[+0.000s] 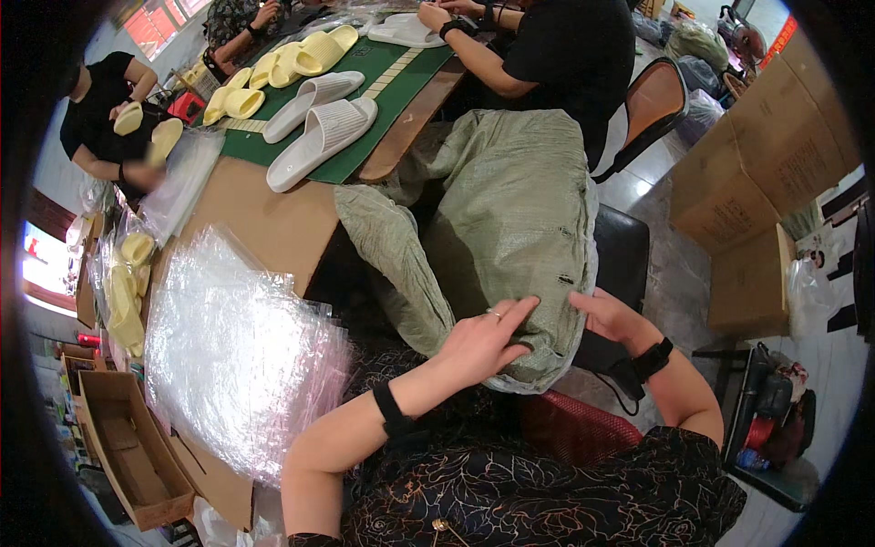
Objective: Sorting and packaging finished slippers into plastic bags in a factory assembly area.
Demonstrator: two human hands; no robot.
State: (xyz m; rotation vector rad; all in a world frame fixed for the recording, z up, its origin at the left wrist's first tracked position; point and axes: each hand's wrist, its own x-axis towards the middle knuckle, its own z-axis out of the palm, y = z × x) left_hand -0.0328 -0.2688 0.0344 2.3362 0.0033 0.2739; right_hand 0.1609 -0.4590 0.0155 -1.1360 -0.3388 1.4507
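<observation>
A large grey-green woven sack [510,201] stands before me, its mouth loose and folded down on the left side. My left hand [488,339] lies on the sack's near part, fingers stretched out and thumb apart. At the sack's right edge, my right hand [612,316] holds the fabric with its fingertips, some fingers hidden. What the sack contains is not visible. To the left of it, a pile of clear plastic bags [241,351] lies on the cardboard-covered table [264,205].
White slippers [324,137] and yellow slippers [301,59] rest on a green mat [401,91]. A person [105,123] at left handles yellow slippers; another [574,64] works beyond the sack. Cardboard boxes [756,155] stand right, an open carton [132,447] lower left, a chair [652,105] far right.
</observation>
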